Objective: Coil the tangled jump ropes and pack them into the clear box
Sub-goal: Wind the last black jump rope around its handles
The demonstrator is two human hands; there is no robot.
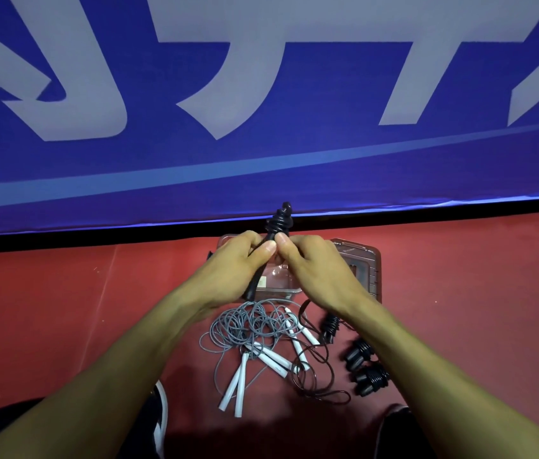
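Both hands meet above a clear box on the red floor, beside the blue banner. The left hand grips a black rope wound round its handles; the right hand pinches it too. What the box holds cannot be told. Its lid lies just right. Nearer, tangled grey ropes lie loose, black coiled ropes to their right.

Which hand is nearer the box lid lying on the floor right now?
Right. The right hand is beside the lid, overlapping its left edge in view; the left hand is further left, over the clear box.
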